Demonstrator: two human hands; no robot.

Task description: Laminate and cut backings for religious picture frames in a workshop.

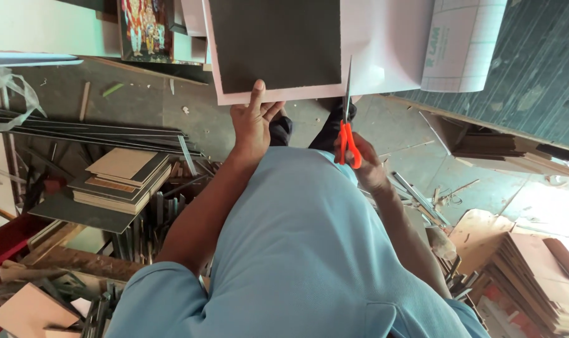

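My left hand [253, 122] presses on the near edge of a dark grey board [275, 44] that lies on a pale pink sheet [384, 37]; its fingers are spread over the sheet's rim. Beside it, my right hand [362, 159] grips orange-handled scissors [347, 134]. The blades point away from me and run into the pink sheet just along the board's right edge. My light blue shirt fills the lower part of the view and hides whatever lies below the hands.
A partly unrolled white roll with grid backing [463, 44] lies right of the sheet. A colourful framed picture [145, 28] sits at the left. Stacked boards [118, 178], long dark strips [90, 131] and another pile of boards [528, 275] litter the floor.
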